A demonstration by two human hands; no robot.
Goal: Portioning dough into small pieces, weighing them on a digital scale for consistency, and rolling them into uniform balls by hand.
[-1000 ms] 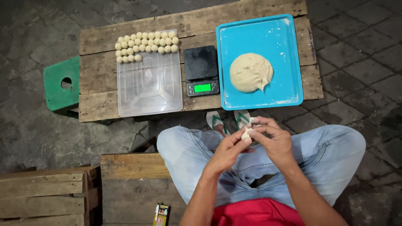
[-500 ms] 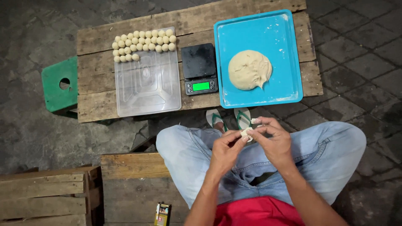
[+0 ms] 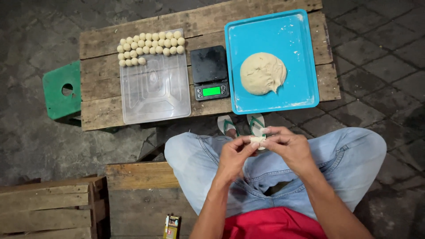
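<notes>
Above my lap, my left hand (image 3: 234, 157) and my right hand (image 3: 287, 148) meet, and their fingertips pinch one small pale piece of dough (image 3: 257, 140) between them. On the low wooden table (image 3: 102, 93) ahead, a big dough mound (image 3: 262, 73) rests in a blue tray (image 3: 305, 57). Left of it stands a black scale (image 3: 210, 73) with a lit green display. A clear plastic tray (image 3: 155, 95) holds several small dough balls (image 3: 150, 46) in rows along its far edge.
A green plastic stool (image 3: 62, 90) stands at the table's left end. Wooden crates (image 3: 48, 208) sit at my lower left, with a small packet (image 3: 172, 226) on the ground beside them. Two sandalled feet (image 3: 243, 124) show under the table edge. Paving stones surround everything.
Both hands stay together over my lap and the fingers work the small dough piece; their position has hardly shifted. The view has moved slightly.
</notes>
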